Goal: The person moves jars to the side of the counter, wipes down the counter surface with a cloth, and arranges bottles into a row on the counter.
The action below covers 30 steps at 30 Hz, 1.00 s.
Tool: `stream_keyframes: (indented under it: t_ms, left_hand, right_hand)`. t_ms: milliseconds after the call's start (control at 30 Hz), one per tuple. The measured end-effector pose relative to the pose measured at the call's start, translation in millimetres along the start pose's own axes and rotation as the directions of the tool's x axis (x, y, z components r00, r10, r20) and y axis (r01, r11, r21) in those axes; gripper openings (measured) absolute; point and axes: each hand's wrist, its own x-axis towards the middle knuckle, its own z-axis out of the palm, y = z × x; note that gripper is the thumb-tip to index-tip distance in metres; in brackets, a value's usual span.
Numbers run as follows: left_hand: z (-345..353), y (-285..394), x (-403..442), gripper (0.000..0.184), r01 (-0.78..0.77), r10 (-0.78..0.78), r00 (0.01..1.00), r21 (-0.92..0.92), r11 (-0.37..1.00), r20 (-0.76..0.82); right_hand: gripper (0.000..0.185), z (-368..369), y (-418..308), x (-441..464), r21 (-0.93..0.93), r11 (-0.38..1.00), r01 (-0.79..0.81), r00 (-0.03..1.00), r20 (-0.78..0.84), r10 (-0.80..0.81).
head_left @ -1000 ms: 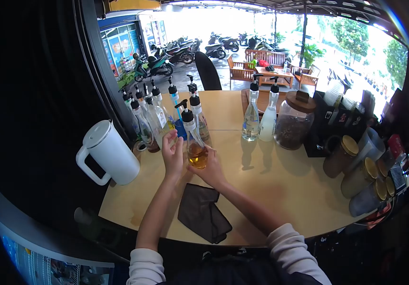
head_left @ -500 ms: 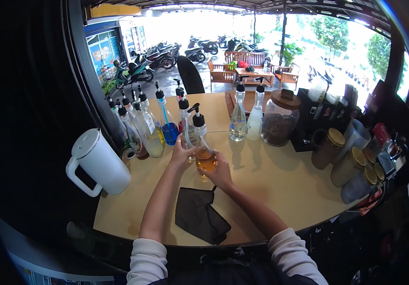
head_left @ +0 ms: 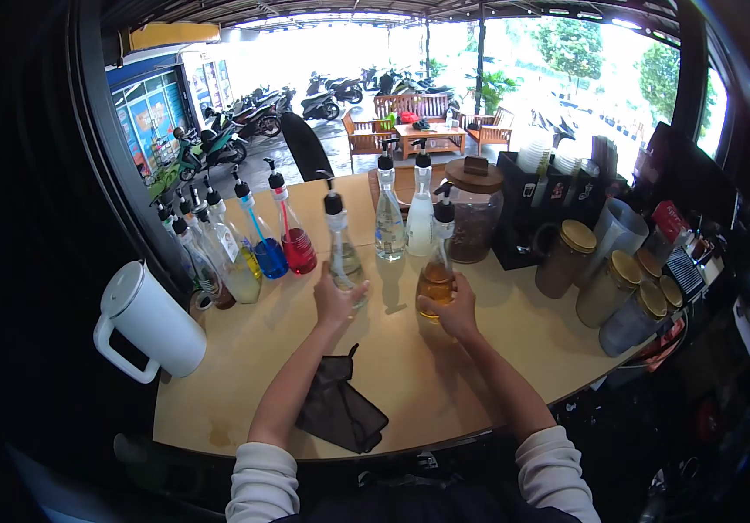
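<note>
My left hand is gripping the clear bottle, my right hand the amber bottle; both are looking upright over the counter, between its near and far edges, whether touching it I cannot tell; they are probably feeling bottom-heavy, stiff, smooth and, if glass, fragile; their broad bodies are offering surer holds than the pumps.

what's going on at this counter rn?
A person has a pump bottle in each hand: the left hand grips a clear-looking bottle, the right hand an amber one. Whether either is off the counter is hard to tell. A dark cloth lies nearer the person; red and blue pump bottles stand to the left.
</note>
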Motion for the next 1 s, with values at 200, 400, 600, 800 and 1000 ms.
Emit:
stream_keyframes:
  t_ms: [200,400,600,800,1000]
  left_hand:
    - [62.6,48.6,-9.6,0.076,0.024,-0.008,0.989,-0.111,0.993,0.149]
    - [105.9,67.5,-12.3,0.086,0.068,-0.058,0.980,-0.045,0.997,0.190]
    - [117.1,74.1,-10.9,0.086,0.129,-0.119,0.977,-0.044,0.991,0.176]
    - [108.8,85.9,-6.3,0.088,0.157,-0.139,0.958,-0.054,0.986,0.250]
    - [72.9,36.7,5.0,0.085,0.036,0.025,0.904,-0.134,0.990,0.428]
  right_hand:
    - [0.068,-36.7,18.0,19.0,-0.033,0.999,-0.018,1.000,-0.016,0.017]
    - [0.070,-53.6,39.0,34.9,-0.035,0.997,0.062,0.997,-0.040,-0.063]
    - [0.079,-59.3,40.6,41.5,-0.044,0.999,0.026,1.000,0.015,-0.026]
    - [0.076,-55.5,21.6,24.0,-0.278,0.951,0.133,0.983,-0.089,-0.164]
    - [0.047,-37.3,-29.7,-3.7,-0.154,0.956,0.250,0.964,-0.054,-0.261]
